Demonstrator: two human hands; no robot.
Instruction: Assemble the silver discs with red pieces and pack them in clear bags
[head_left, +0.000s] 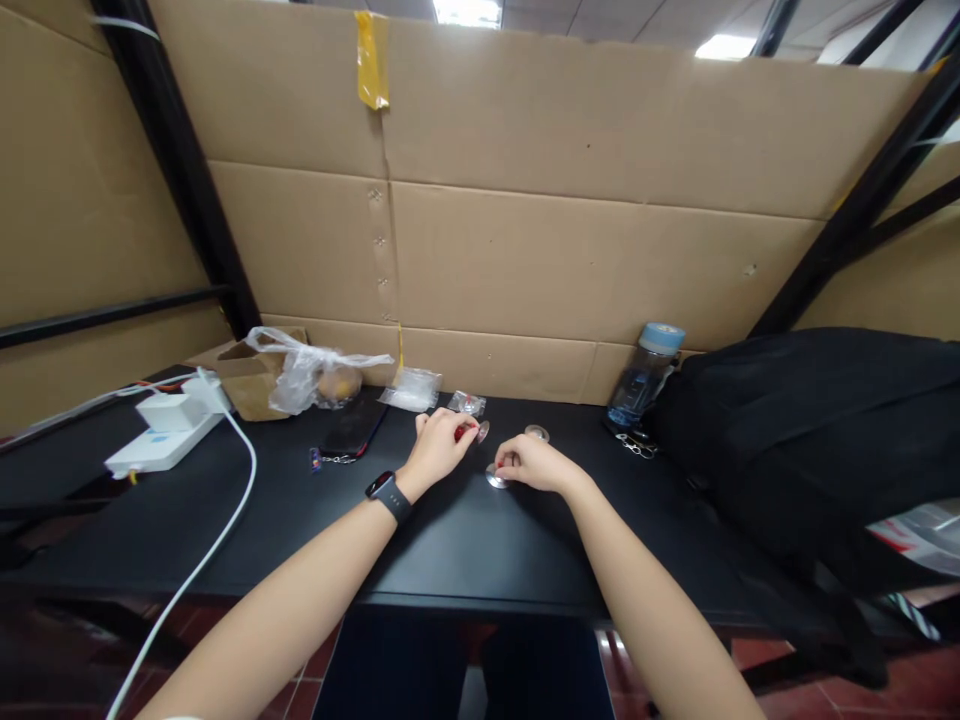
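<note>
Left hand (pixel 441 445): fingers pinching a tilted, shiny round disc (pixel 484 431) with red part, toward the tabletop's back edge. Right hand (pixel 534 463): fingertips closed on a second shiny round disc (pixel 493 480), slightly nearer the front. Third pale round disc (pixel 537 432): just behind. Black tabletop (pixel 480 560): open surface from hands to front edge.

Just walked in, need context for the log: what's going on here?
One person is working bare-handed at a black table. The left hand holds a small round disc, tilted. The right hand pinches at a second disc, which seems to lie flat. A third disc lies just beyond the right hand. Red shows at both hands; what it belongs to is unclear.
</note>
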